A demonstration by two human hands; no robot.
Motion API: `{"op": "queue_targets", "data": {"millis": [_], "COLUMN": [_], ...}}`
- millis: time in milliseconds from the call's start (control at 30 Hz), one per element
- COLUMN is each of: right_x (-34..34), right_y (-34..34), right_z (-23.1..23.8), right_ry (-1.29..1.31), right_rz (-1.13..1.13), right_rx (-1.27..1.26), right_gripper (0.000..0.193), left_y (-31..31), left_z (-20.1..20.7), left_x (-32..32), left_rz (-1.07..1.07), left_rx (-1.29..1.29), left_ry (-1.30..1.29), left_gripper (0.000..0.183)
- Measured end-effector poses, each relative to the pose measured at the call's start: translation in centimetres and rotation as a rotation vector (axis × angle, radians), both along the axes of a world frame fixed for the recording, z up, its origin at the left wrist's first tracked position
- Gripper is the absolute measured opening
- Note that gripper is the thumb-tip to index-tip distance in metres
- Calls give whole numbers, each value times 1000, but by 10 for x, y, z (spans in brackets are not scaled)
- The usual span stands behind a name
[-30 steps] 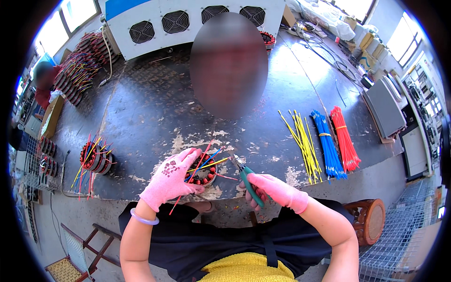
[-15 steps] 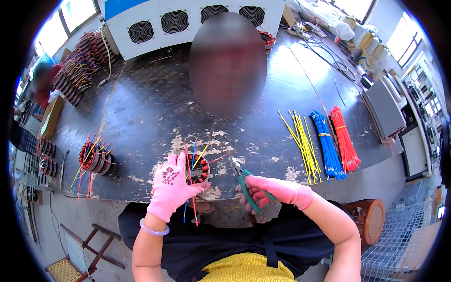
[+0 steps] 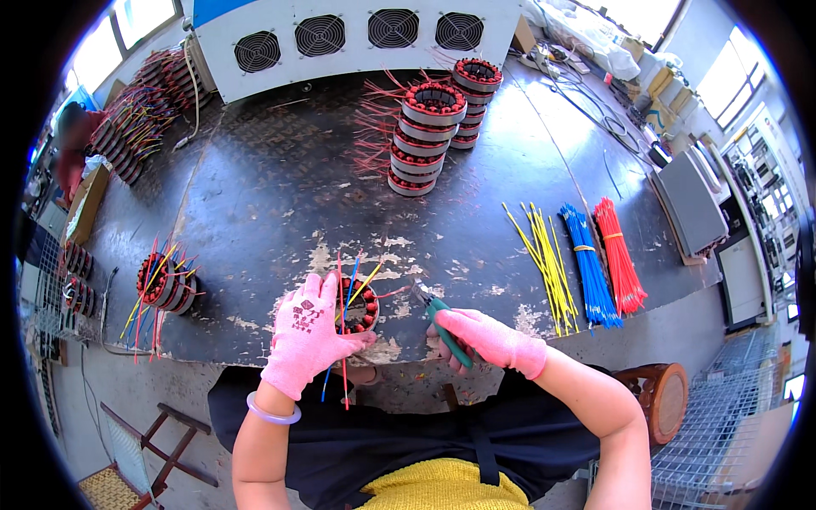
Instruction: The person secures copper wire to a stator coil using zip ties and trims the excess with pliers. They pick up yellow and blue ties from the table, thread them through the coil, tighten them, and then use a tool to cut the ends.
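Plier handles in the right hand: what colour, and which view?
The plier handles are green; best seen in the head view.

Fan cabinet (image 3: 357,41): top centre, four round grilles (image 3: 393,29)
Wooden stool (image 3: 670,403): lower right
Woven-seat chair (image 3: 110,489): lower left corner

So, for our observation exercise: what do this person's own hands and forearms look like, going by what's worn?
The left hand and right hand wear pink gloves; dark printed marks show on the left one's back. A pale lilac bangle circles the left wrist. No sleeves show.
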State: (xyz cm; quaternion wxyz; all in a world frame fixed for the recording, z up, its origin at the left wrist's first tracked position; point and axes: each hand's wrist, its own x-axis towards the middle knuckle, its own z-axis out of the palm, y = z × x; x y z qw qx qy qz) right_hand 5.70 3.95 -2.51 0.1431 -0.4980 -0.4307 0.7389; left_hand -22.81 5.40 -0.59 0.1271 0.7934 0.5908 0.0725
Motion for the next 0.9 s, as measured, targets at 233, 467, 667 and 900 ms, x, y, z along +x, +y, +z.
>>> {"op": "queue_targets", "data": {"millis": [233, 467, 667, 900], "right_x": [21, 49, 98, 320], "right_y": [1, -1, -10, -30], "right_z": [22, 21, 34, -9], "right_ry": [-329, -1373, -1298, -1550], "right_rz": [192, 266, -5, -878], "right_rx": [218, 968, 1074, 711], "right_gripper": [68, 80, 74, 79], "left_y": [-1, 2, -3, -1], "left_z": [-2, -3, -6, -3], "left_x": [-5, 3, -2, 11], "left_rz": [3, -9, 24, 50], "left_rx": [19, 35, 37, -14], "left_ry": [10, 10, -41, 89], "left_gripper": [105, 103, 103, 107]}}
